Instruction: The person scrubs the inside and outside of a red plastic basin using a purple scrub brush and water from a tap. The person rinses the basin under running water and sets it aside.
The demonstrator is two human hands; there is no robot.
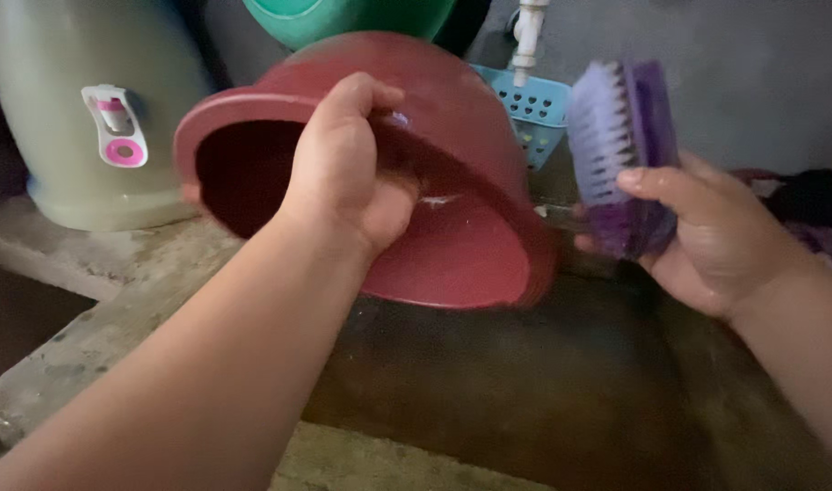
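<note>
My left hand grips the rim of a dark red plastic basin, which is tipped on its side above a wet concrete trough. The basin's outer wall and bottom face me; its dark inside opens to the left. My right hand holds a purple scrub brush upright to the right of the basin, apart from it. The brush's pale bristles face left toward the basin.
A grey-green appliance with a pink button stands at the left on a concrete ledge. Behind the basin are a green tub, a blue perforated basket and a white pipe. Dark cloth lies far right.
</note>
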